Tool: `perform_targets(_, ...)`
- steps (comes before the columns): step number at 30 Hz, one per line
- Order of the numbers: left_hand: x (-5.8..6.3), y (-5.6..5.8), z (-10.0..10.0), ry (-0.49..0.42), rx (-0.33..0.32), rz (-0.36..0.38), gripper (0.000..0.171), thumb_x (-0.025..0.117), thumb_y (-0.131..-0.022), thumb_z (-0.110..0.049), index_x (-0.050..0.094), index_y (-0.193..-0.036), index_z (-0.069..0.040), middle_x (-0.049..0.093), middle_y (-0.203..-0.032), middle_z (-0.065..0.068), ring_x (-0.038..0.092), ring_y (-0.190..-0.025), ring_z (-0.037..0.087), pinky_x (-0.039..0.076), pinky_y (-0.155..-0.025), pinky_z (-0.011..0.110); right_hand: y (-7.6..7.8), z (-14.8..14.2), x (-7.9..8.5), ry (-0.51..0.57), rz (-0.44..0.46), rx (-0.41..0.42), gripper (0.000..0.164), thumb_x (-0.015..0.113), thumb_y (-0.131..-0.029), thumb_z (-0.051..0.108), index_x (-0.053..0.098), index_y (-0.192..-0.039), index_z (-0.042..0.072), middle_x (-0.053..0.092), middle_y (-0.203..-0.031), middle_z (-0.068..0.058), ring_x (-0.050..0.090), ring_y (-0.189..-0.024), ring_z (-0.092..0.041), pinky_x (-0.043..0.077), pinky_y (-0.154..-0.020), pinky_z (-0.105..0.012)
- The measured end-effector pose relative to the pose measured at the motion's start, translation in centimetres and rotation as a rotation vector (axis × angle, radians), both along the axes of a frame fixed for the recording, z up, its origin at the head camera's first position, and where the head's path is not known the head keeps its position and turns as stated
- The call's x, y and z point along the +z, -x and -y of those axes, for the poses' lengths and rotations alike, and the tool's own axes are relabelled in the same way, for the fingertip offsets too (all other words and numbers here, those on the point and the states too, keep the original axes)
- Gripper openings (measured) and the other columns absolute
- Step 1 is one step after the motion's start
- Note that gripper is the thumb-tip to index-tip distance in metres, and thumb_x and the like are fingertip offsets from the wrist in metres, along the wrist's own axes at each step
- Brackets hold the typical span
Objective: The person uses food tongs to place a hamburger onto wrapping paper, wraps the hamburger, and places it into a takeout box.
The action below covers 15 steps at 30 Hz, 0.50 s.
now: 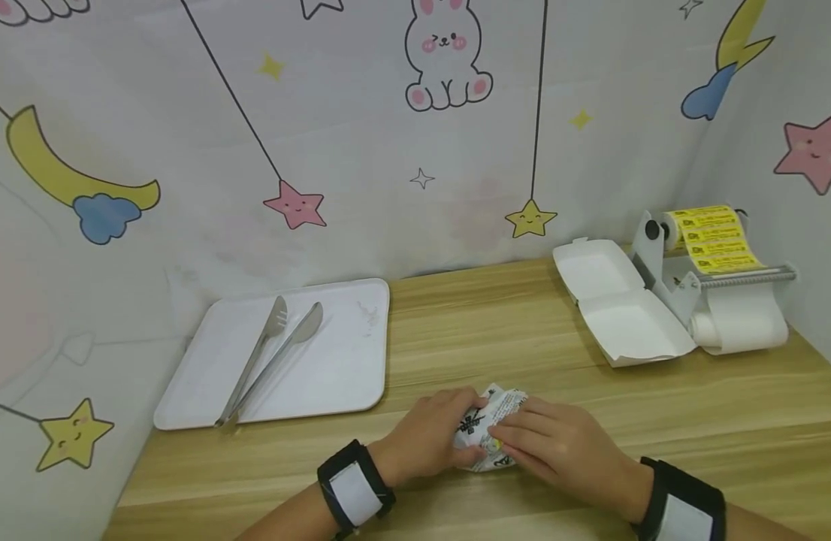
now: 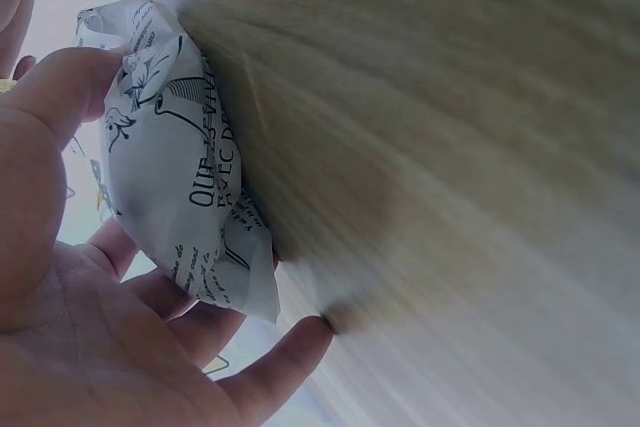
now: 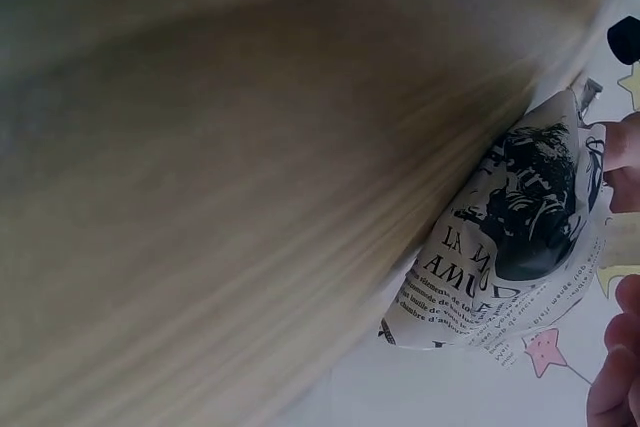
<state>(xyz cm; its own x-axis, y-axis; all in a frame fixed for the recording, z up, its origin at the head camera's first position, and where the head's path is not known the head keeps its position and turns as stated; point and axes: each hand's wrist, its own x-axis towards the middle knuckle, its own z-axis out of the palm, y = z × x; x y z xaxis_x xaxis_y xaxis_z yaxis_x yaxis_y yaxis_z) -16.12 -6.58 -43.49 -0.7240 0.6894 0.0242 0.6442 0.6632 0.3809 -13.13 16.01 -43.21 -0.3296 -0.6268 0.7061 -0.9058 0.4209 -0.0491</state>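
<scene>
On the table in front of me lies a paper-wrapped bundle [image 1: 479, 436], white with black newspaper-style print. My left hand [image 1: 432, 432] holds its left side, thumb near me and fingers on the far side. The left wrist view shows the thumb against the crumpled wrapping paper [image 2: 180, 157], with the little finger's tip on the table. From the right, my right hand [image 1: 567, 447] rests straight fingers on top of the bundle. In the right wrist view the bundle [image 3: 500, 237] shows a dark printed picture, and only bits of fingers appear at the edge. What the paper wraps is hidden.
Back left, a white tray [image 1: 348, 346] carries metal tongs [image 1: 270, 357]. An opened white takeaway box [image 1: 632, 323] stands back right, beside a label dispenser [image 1: 686, 293] with a roll of yellow labels [image 1: 720, 240]. A printed cloth [image 1: 361, 135] hangs behind the wooden table [image 1: 469, 323].
</scene>
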Motion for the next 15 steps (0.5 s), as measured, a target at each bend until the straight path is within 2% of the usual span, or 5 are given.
perform_targets(5,0.2,0.0,0.1,0.003,0.004,0.003,0.058,0.072,-0.08,-0.043,0.046,-0.127,-0.02,0.056,-0.123,-0.004,0.052,-0.111,0.01,0.044,-0.081,0.033,0.3,0.0,0.8,0.042,-0.038,-0.021,0.03,0.047,-0.099,0.029,0.07,-0.109,0.013,0.068,-0.101,0.004,0.061,-0.088,-0.01,0.052,-0.072,-0.028)
perform_targets(7,0.2,0.0,0.1,-0.004,0.0,-0.001,0.056,0.072,-0.079,-0.042,0.047,-0.124,-0.021,0.057,-0.116,-0.006,0.053,-0.106,0.008,0.044,-0.077,0.03,0.7,0.1,1.1,0.07,-0.001,-0.03,0.03,0.046,-0.099,0.029,0.069,-0.112,0.014,0.067,-0.103,0.004,0.061,-0.088,-0.009,0.052,-0.072,-0.025)
perform_targets(11,0.0,0.2,0.2,-0.021,-0.009,-0.009,0.051,0.074,-0.078,-0.042,0.047,-0.117,-0.023,0.055,-0.099,-0.011,0.051,-0.092,0.004,0.041,-0.068,0.024,1.4,0.5,1.1,0.066,0.075,0.014,0.031,0.045,-0.1,0.028,0.065,-0.12,0.015,0.065,-0.11,0.005,0.06,-0.094,-0.008,0.051,-0.078,-0.022)
perform_targets(15,-0.1,0.1,0.2,-0.021,-0.014,-0.009,0.053,0.073,-0.078,-0.042,0.046,-0.12,-0.024,0.057,-0.108,-0.01,0.052,-0.099,0.005,0.042,-0.073,0.027,1.4,0.6,0.5,0.023,0.088,0.061,0.03,0.046,-0.099,0.024,0.064,-0.12,0.011,0.065,-0.111,0.0,0.062,-0.099,-0.011,0.051,-0.082,-0.024)
